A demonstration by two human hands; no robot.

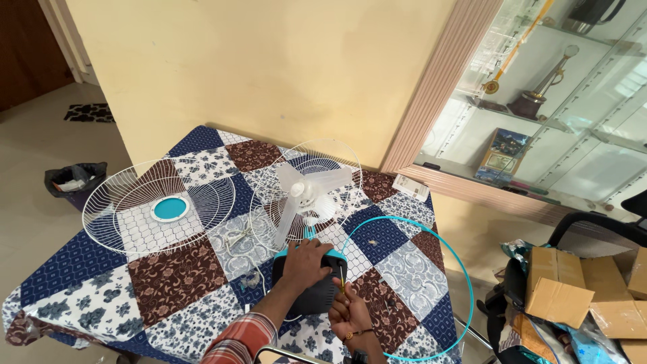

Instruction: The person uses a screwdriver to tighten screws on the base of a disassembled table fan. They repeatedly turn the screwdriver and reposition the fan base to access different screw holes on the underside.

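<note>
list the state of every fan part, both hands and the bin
front grille: detached, lying flat on the table
fan blades: mounted, uncovered
rear grille: on the fan
teal ring: loose on the table
motor housing: lying on the table
left hand: pressing the housing
right hand: gripping a screwdriver
bin: open, lined

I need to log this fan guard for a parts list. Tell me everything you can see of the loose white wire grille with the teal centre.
The loose grille is a round, shallow dome of thin white wires, apparently metal, radiating from a teal centre disc to a white outer rim. It lies flat on the patchwork tablecloth at the table's left, detached, its rim beside the second grille that carries the white blades. Neither hand touches it: the left hand rests on the dark motor housing, and the right hand holds a thin tool.
</note>
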